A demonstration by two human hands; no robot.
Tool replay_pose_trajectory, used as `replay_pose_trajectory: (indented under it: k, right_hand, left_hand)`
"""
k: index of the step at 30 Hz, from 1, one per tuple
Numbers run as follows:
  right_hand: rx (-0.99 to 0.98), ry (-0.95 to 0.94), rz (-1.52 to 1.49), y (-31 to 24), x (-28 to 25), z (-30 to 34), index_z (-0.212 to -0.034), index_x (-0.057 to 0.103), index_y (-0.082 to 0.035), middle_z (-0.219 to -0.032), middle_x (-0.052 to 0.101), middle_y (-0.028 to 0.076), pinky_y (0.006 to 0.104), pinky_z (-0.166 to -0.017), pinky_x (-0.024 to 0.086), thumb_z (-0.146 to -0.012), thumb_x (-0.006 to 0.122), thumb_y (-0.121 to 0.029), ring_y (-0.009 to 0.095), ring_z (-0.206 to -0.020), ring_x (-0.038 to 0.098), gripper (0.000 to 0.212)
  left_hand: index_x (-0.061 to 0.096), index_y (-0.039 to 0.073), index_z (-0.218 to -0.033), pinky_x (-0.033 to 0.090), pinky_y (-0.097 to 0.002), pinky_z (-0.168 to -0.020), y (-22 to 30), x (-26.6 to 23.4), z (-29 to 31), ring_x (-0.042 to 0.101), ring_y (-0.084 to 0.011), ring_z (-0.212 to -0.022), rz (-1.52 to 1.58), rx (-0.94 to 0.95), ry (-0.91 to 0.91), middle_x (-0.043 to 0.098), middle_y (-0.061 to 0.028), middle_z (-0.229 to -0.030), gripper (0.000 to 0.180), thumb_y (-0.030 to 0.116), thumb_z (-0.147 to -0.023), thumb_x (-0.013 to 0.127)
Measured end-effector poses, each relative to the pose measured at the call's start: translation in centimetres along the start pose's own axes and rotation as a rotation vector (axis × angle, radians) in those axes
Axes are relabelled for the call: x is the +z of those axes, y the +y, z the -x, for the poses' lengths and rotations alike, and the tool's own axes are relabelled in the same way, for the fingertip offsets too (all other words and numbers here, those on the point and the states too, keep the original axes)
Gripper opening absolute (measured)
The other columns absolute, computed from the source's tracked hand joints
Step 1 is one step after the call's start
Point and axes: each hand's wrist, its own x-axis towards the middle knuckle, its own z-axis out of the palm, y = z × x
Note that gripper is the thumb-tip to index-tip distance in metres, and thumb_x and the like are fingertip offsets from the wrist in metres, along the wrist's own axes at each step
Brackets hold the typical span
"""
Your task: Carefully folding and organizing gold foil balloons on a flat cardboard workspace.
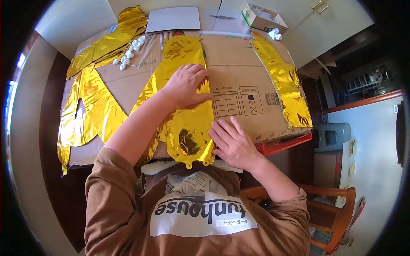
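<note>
Flat gold foil balloons lie on a cardboard box. Below my chest-side edge of the middle gold foil balloon [188, 123], small tabs stick out. My left hand [186, 84] rests on its upper part, fingers bent down at the right edge and thumb apart. Beside its lower right edge, my right hand [234, 143] lies palm down with fingers stretched, fingertips at the foil. Neither hand visibly lifts anything.
Another gold foil balloon [282, 85] lies at the right of the cardboard box [239, 72]. More gold foil [92, 111] covers the left. Crumpled white pieces [130, 52], a white sheet [173, 19] and a small carton [265, 18] are at the back. A wooden chair [348, 213] stands lower right.
</note>
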Motion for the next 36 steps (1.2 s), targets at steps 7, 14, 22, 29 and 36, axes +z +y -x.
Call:
replay_pose_trajectory:
  k: [7,14,22,29,36]
  right_hand:
    - [-0.016,-0.04,0.005,0.0,-0.7,-0.3,-0.132,0.06,0.002,-0.138,0.058,0.019,0.0556,-0.119,0.028,-0.087,0.069,-0.036,0.036,-0.133,0.05,0.059]
    - [-0.002,-0.057,-0.006,-0.2,-0.9,-0.2,-0.131,0.06,0.002,-0.139,0.056,0.019,0.0556,-0.119,0.027,-0.086,0.071,-0.036,0.035,-0.133,0.049,0.06]
    - [-0.033,-0.058,-0.036,0.2,-1.3,-0.9,-0.13,0.061,0.001,-0.135,0.059,0.021,0.0573,-0.118,0.027,-0.088,0.068,-0.038,0.035,-0.127,0.052,0.058]
    - [0.136,-0.064,-0.427,2.4,-3.6,-4.5,-0.138,0.054,-0.01,-0.098,0.072,0.012,0.0579,-0.116,0.032,-0.103,0.052,-0.042,0.03,-0.099,0.068,0.048]
    - [0.14,0.284,-0.179,6.9,0.6,-10.0,-0.123,0.066,-0.006,-0.115,0.069,0.013,0.0519,-0.111,0.037,-0.094,0.066,-0.026,0.031,-0.109,0.064,0.035]
  left_hand:
    - [0.073,0.007,-0.105,0.044,-0.0437,-0.101,-2.3,0.9,-2.1,0.06,-0.0303,-0.11,-0.051,0.029,0.102,0.067,-0.01,-0.108,0.044,0.045,-0.081,0.074]
    - [0.078,0.012,-0.095,0.045,-0.0442,-0.098,-3.7,2.1,-2.2,0.062,-0.0293,-0.105,0.066,-0.021,0.191,0.069,-0.0063,-0.106,0.026,0.036,-0.086,0.072]
    - [0.066,0.009,-0.124,0.041,-0.0476,-0.107,-0.2,-2.1,-0.3,0.056,-0.0346,-0.12,-0.017,0.025,0.209,0.063,-0.0134,-0.126,0.041,0.024,-0.087,0.073]
    - [0.07,0.003,-0.105,0.053,-0.0395,-0.081,6.3,-10.3,13.7,0.066,-0.0321,-0.094,0.191,-0.444,0.302,0.067,-0.0139,-0.1,0.024,0.013,-0.084,0.073]
    - [0.063,0.002,-0.111,0.053,-0.0268,-0.071,13.7,-8.0,29.4,0.068,-0.0176,-0.08,1.425,-1.454,0.161,0.069,-0.0079,-0.097,0.031,0.032,-0.102,0.06]
